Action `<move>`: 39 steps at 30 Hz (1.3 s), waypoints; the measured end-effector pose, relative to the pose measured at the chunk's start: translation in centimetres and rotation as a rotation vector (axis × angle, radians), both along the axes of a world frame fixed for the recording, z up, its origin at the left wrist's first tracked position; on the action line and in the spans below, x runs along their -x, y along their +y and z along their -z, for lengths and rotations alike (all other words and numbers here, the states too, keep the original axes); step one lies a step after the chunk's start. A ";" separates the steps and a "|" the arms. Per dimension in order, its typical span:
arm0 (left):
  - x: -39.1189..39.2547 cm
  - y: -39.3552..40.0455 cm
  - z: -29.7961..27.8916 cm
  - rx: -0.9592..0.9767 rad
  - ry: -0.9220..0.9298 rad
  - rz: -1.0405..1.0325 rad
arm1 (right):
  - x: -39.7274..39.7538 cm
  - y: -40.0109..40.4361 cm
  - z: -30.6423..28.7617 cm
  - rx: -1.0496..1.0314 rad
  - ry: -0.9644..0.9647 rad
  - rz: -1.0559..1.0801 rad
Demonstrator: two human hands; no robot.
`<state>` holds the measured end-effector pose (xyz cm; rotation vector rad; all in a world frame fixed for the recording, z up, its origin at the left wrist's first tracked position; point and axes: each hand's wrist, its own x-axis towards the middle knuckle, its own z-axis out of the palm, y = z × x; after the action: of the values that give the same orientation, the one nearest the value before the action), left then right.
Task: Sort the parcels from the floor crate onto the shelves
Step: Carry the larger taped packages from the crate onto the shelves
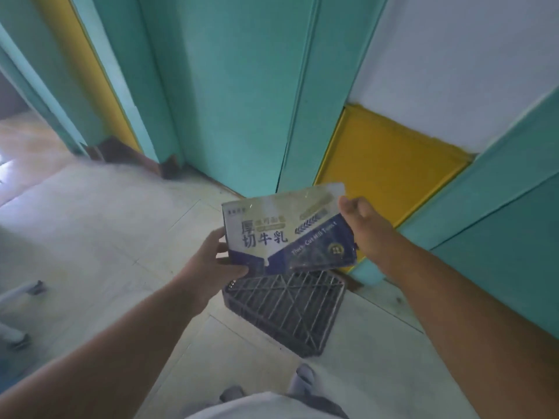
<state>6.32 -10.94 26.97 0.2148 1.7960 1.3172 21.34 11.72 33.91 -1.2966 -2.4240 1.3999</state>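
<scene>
Above the dark floor crate (284, 309), the left hand (211, 261) and right hand (363, 225) each grip opposite edges of a blue-and-white parcel (287, 234).

right hand (357, 219) fingers: behind parcel (287, 231) | crate (284, 309) far edge: hidden | left-edge objects: blurred

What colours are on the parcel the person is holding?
The parcel is cream-white above and dark blue below, with blue lettering, seen in the head view.

Dim, soft, wide-angle edge warp
</scene>
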 end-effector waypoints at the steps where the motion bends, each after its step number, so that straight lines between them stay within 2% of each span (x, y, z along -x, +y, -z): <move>1: 0.1 -0.3 -0.3 -0.015 -0.008 -0.002 | -0.5 -0.8 -0.1 -0.001 -0.006 0.034; 4: 0.3 -1.4 -1.7 -0.096 -0.131 -0.063 | -2.3 -3.1 0.0 -0.060 0.013 0.090; 7: 0.5 -2.2 -2.8 -0.076 -0.249 -0.090 | -4.4 -5.4 0.1 -0.119 0.063 0.130; 10: 0.5 -2.6 -3.7 -0.076 -0.276 -0.063 | -7.0 -7.2 0.1 -0.047 0.110 0.176; 13: -0.3 -2.4 -3.6 -0.086 -0.278 0.072 | -9.6 -8.3 -0.7 0.063 0.150 0.268; 18: -4.6 -0.1 -3.4 -0.127 -0.225 0.388 | -14.6 -8.2 -2.0 -0.100 0.038 0.447; 23: -10.9 3.7 -3.8 -0.118 -0.155 0.492 | -22.1 -8.4 -2.6 -0.120 0.023 0.559; 31: -26.8 12.5 -4.2 -0.183 -0.157 0.723 | -40.8 -9.1 -2.7 -0.120 0.104 0.893; 35: -38.2 15.5 -5.2 -0.205 -0.258 0.831 | -52.4 -9.3 -4.7 -0.140 0.094 0.975; 39: -48.6 17.9 -5.8 -0.196 -0.249 0.900 | -62.5 -9.1 -6.3 -0.167 0.114 1.028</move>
<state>54.90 6.92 32.73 0.8197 1.1195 0.8025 83.89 2.60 40.18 -1.8951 -1.3342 0.8901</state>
